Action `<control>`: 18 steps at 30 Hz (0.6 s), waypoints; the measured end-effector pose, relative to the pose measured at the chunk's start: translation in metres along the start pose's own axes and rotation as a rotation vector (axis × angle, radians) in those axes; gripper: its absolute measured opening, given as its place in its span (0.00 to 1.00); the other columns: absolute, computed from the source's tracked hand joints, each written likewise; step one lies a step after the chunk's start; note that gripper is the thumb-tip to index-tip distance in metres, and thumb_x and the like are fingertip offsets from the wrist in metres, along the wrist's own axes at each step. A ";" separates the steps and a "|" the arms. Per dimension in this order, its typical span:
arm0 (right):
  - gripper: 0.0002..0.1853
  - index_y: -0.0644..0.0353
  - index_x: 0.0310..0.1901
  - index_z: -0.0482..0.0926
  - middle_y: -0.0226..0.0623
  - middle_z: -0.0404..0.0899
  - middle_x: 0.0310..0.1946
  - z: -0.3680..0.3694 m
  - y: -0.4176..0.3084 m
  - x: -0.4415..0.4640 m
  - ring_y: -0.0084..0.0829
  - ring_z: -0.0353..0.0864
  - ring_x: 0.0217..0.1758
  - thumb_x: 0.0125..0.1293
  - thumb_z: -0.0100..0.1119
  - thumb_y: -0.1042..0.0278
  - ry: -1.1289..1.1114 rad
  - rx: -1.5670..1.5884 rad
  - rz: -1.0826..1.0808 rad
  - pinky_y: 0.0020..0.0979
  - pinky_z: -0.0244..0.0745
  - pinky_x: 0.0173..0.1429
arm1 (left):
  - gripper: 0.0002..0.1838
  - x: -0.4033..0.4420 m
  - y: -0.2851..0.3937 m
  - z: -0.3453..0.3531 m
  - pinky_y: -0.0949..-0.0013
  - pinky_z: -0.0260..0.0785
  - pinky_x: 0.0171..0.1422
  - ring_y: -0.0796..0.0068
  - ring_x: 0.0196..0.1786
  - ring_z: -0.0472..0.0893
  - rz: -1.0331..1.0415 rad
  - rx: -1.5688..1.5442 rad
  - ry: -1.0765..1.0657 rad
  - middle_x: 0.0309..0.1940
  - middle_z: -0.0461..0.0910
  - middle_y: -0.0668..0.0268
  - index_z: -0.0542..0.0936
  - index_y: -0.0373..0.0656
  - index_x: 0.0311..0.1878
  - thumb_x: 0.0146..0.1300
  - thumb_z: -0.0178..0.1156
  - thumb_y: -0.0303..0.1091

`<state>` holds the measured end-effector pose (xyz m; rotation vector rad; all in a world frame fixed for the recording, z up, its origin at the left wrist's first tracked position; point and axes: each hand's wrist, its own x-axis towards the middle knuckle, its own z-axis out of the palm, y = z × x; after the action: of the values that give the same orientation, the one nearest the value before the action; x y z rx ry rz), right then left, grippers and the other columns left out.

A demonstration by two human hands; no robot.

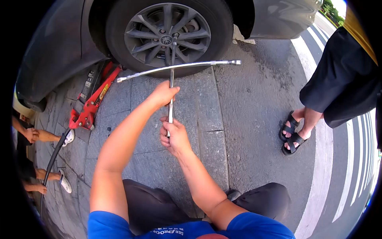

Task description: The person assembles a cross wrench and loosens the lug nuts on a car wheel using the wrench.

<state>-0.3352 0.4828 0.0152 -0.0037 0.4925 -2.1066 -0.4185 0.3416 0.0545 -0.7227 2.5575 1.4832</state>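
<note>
Lug wrench (172,68) partly behind 2 hands (175,136)

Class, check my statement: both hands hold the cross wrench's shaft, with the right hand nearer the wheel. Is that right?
Not quite: the head view shows the left hand nearer the wheel, with the right hand farther back. Both do hold the shaft of the cross wrench.

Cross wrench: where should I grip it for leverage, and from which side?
Probably the crossbar, a hand toward each end, coming from the near side, facing the wheel. The cross wrench points its far shaft at the wheel, and the crossbar sticks out left and right, so its ends should give most leverage. The left hand and right hand grip the near shaft.
</note>
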 end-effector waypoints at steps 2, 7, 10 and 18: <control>0.13 0.61 0.49 0.70 0.26 0.67 0.21 0.007 -0.002 -0.003 0.19 0.60 0.15 0.67 0.53 0.65 0.264 -0.432 -0.002 0.23 0.54 0.17 | 0.12 -0.002 -0.001 0.004 0.68 0.63 0.21 0.75 0.20 0.72 0.034 0.066 0.024 0.20 0.74 0.66 0.72 0.39 0.39 0.65 0.57 0.39; 0.17 0.59 0.54 0.70 0.30 0.69 0.23 -0.013 0.009 0.000 0.21 0.64 0.19 0.67 0.54 0.64 -0.253 0.351 0.015 0.23 0.58 0.20 | 0.14 -0.004 -0.010 0.007 0.68 0.64 0.24 0.75 0.19 0.69 -0.041 -0.787 -0.160 0.19 0.70 0.67 0.69 0.39 0.51 0.67 0.52 0.36; 0.20 0.58 0.58 0.67 0.30 0.69 0.23 -0.019 0.016 0.008 0.21 0.63 0.19 0.65 0.55 0.66 -0.340 0.785 0.042 0.21 0.55 0.18 | 0.13 0.002 -0.010 0.011 0.66 0.64 0.21 0.72 0.19 0.72 -0.023 -0.578 -0.107 0.19 0.72 0.65 0.71 0.41 0.47 0.65 0.56 0.39; 0.18 0.62 0.56 0.69 0.30 0.68 0.23 0.003 -0.001 -0.001 0.21 0.64 0.17 0.66 0.53 0.68 0.114 -0.142 -0.061 0.25 0.57 0.19 | 0.15 -0.003 -0.009 0.003 0.71 0.61 0.20 0.79 0.17 0.68 0.013 -0.278 -0.023 0.18 0.71 0.68 0.72 0.42 0.33 0.65 0.61 0.43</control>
<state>-0.3347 0.4835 0.0182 0.0206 0.7175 -2.1356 -0.4125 0.3414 0.0467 -0.7149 2.3694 1.8627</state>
